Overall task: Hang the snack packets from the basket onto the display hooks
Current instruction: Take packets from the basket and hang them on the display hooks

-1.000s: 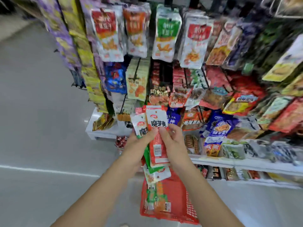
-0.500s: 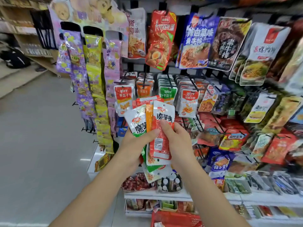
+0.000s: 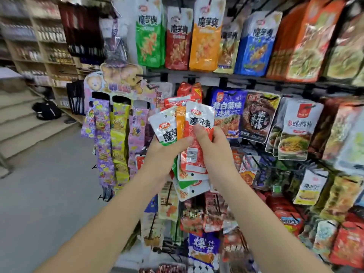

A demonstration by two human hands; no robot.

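Packets fill both hands: a fan of small snack packets [image 3: 187, 134] is held up at chest height in front of the rack.

- The left hand [image 3: 167, 152] is clenched round the fan's left side. Its thumb is laid across the front, and its other fingers are hidden behind.
- Above that thumb stand a white-and-green packet [image 3: 165, 127] and a narrow orange packet [image 3: 180, 123].
- The right hand [image 3: 214, 148] grasps the fan's right side. Its thumb presses on the face of a red packet [image 3: 199, 123], which stands upright at the front, and its fingers are curled round the packet's right edge.
- More packets of the bunch hang below the two hands, overlapping, with their punched ends pointing down.

Just right of the fan, display hooks [image 3: 272, 97] carry a blue pouch [image 3: 226, 113] and darker ones. Well above the fan hangs a row of big pouches [image 3: 177, 44] in green, red and orange, printed with the same characters as the red packet. Left of the fan stands a bear-topped card [image 3: 120, 79] with long sweet strips dangling from it. The rack below the fan is blurred.
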